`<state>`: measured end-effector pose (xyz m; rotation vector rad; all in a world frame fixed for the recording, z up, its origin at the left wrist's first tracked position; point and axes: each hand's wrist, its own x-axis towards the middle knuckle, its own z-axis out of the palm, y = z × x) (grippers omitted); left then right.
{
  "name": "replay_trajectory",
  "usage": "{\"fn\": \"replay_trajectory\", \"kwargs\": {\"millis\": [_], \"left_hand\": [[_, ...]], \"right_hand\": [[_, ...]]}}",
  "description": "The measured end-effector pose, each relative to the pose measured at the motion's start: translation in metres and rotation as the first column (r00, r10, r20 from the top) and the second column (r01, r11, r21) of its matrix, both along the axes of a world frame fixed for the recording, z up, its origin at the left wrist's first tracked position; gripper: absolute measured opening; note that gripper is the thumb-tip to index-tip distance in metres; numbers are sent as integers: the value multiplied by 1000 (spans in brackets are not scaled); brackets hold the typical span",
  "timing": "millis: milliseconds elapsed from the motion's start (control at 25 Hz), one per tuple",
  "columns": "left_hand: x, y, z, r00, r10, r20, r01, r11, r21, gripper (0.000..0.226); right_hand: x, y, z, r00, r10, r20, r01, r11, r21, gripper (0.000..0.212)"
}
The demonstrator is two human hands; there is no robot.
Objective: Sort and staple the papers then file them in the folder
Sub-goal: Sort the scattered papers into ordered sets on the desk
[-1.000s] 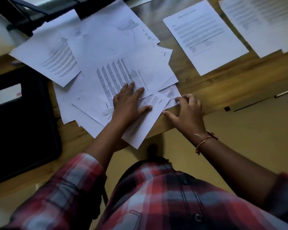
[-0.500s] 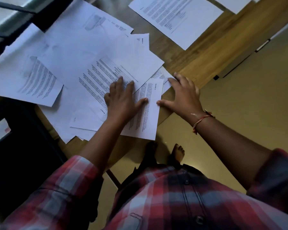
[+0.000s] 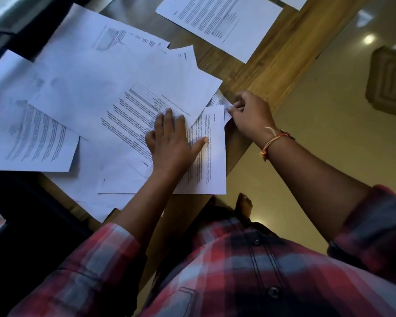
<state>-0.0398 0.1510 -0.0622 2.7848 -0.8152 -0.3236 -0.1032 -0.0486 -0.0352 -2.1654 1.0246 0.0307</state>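
Several white printed sheets lie overlapped in a loose pile [image 3: 96, 88] on the wooden table [image 3: 270, 65]. My left hand [image 3: 172, 143] lies flat with spread fingers on the pile, its thumb on a "Section 3" sheet [image 3: 212, 161] that overhangs the near edge. My right hand [image 3: 249, 113] is at the table's edge just right of that sheet and pinches the corner of a sheet [image 3: 220, 100] that sticks out from under the pile. A black folder [image 3: 21, 225] with a white label lies at the lower left, mostly in shadow.
A single printed sheet [image 3: 220, 21] lies apart at the top, with another sheet's corner beyond it. The table edge runs diagonally past my right hand; past it is beige floor with a mat [image 3: 389, 81]. A bare foot [image 3: 244, 204] shows below the table.
My right hand went from lying on the table edge to curling and pinching the sheet corner. My left hand stays pressed on the pile. The camera view shifted.
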Motion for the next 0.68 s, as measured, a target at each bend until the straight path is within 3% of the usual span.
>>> {"fn": "replay_trajectory", "kwargs": {"millis": [80,160,280,360,440,560,680], "left_hand": [[0,1,-3,1000,-8,11,8,1000,-5,82],[1,1,-5,999,-14,31,14,1000,-5,82],[1,0,-6,998,-4,60,3,1000,9,82],[-1,-2,-5,998,2,69,-3,1000,19,82],[-2,-3,-4,998,3,70,-4,1000,14,81],[-1,5,-1,999,-5,51,6,1000,-23,77],[-8,17,2,998,-36,42,38,998,-43,74]], "right_hand": [[5,2,6,999,-46,21,44,994,100,30],[7,9,13,996,-77,41,65,970,235,45],[5,21,19,996,-53,65,24,922,386,40],[3,26,20,997,-35,66,4,903,429,48],[3,29,16,993,-85,84,42,907,418,55],[5,27,8,968,-190,164,147,959,244,57],[13,18,7,976,-140,164,119,984,134,58]]}}
